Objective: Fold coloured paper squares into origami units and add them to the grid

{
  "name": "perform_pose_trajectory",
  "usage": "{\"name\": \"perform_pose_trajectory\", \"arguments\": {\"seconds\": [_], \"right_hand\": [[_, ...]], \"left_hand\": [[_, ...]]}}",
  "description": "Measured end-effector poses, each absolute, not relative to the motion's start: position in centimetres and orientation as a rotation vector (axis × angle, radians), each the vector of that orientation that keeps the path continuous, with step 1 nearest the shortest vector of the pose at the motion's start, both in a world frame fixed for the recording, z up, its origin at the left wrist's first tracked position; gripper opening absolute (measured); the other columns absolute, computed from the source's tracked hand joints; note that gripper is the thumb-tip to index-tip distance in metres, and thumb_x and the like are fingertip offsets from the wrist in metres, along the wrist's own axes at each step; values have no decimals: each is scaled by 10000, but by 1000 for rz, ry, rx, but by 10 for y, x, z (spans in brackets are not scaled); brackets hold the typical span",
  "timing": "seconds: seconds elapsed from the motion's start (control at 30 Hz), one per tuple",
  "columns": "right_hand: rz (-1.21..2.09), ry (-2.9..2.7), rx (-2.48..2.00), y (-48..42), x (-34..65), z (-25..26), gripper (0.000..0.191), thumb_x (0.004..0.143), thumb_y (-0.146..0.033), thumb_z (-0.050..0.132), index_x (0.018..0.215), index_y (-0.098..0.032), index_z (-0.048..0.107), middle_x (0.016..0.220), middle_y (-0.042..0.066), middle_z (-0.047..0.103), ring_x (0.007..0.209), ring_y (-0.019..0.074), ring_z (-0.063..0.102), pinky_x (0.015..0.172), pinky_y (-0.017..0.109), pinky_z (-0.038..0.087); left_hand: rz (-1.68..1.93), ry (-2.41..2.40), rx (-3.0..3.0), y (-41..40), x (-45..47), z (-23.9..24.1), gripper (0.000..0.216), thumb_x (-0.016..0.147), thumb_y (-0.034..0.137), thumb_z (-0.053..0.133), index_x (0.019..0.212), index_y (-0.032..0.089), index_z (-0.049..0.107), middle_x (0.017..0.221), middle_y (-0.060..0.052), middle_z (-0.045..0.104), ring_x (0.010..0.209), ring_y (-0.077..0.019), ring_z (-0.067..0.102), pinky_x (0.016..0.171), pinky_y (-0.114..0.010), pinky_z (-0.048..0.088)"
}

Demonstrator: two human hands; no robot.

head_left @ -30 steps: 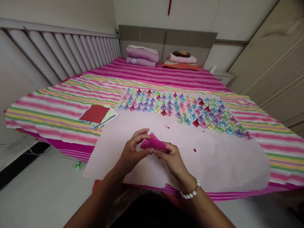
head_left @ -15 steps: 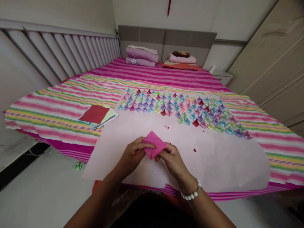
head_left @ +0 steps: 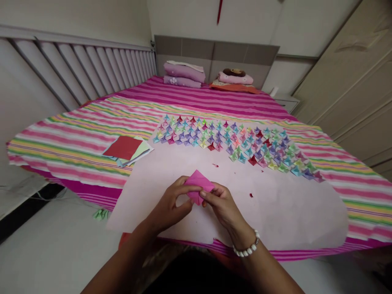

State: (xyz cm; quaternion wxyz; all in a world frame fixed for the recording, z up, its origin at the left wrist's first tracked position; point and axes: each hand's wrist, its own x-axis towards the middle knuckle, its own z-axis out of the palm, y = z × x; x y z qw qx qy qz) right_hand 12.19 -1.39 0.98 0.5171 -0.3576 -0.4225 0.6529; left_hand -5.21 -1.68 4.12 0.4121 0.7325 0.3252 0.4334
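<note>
A pink sheet of origami paper (head_left: 197, 179), folded into a small diamond, is held up between my two hands over the near part of a large pale sheet (head_left: 159, 171). My left hand (head_left: 173, 200) grips its left side, with the index finger lying across the front and the thumb at the lower edge. On the right corner my right hand (head_left: 220, 202) pinches it, thumb in front and the other fingers partly hidden behind. A white bead bracelet (head_left: 246, 250) circles my right wrist.
Many small folded paper pieces (head_left: 211, 136) stand in rows on the sheet's far half. To the left lies a stack of coloured paper (head_left: 124, 148), red on top. Red scraps (head_left: 251, 195) dot the sheet. Folded bedding (head_left: 184, 73) sits by the headboard (head_left: 196, 49).
My left thumb has come away from the left corner and down to the paper's lower edge. My right thumb has moved onto the front of the paper.
</note>
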Motion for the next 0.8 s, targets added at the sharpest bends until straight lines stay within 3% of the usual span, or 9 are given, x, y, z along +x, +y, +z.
{"name": "perform_pose_trajectory", "arguments": {"seconds": [0.1,0.23,0.3,0.47,0.63,0.7,0.8], "right_hand": [[1533,-1041,-882,-13,121,9,156,677,-299,796,709,-178,703,567,-30,605,503,92,508,523,225,387],[1481,-1087,-920,-13,120,10,167,687,-308,793,687,-179,687,540,-36,591,503,92,517,527,221,393],[1473,-1094,-921,-13,120,10,172,679,-306,801,686,-182,682,543,-39,591,500,92,515,518,221,393],[1480,-1067,-917,-12,120,10,189,663,-314,811,679,-184,675,565,-39,592,495,88,491,492,217,389],[1431,-1040,-949,-11,121,13,204,656,-301,809,625,-173,654,533,-44,558,481,80,460,477,211,354],[1417,-1034,-959,-11,122,14,203,656,-303,806,629,-173,652,530,-46,550,486,82,457,485,215,354],[1406,-1020,-967,-11,123,13,197,655,-307,805,648,-181,653,543,-44,558,495,89,459,493,221,363]], "left_hand": [[1207,914,1547,-16,-49,37,239,763,209,699,1001,202,710,1050,-74,646,1026,-212,607,909,-349,481],[1321,1064,1134,-13,-41,30,830,569,240,852,1316,192,496,1045,-68,652,895,-196,647,782,-323,526],[1256,1088,1049,-13,-38,31,896,573,271,850,1360,149,439,943,-57,681,818,-187,659,749,-316,521],[1153,1069,1007,-15,-38,38,756,619,315,826,1263,130,477,716,-7,706,668,-165,658,682,-281,489],[1222,1018,1090,-16,-40,37,326,685,269,774,855,196,506,621,39,666,585,-130,626,602,-238,466],[1242,1009,1186,-15,-42,34,229,703,238,754,755,184,537,655,27,666,624,-120,627,610,-224,468],[1277,1022,1257,-14,-45,30,162,711,220,747,818,176,635,805,-11,702,778,-143,661,703,-238,500]]}}
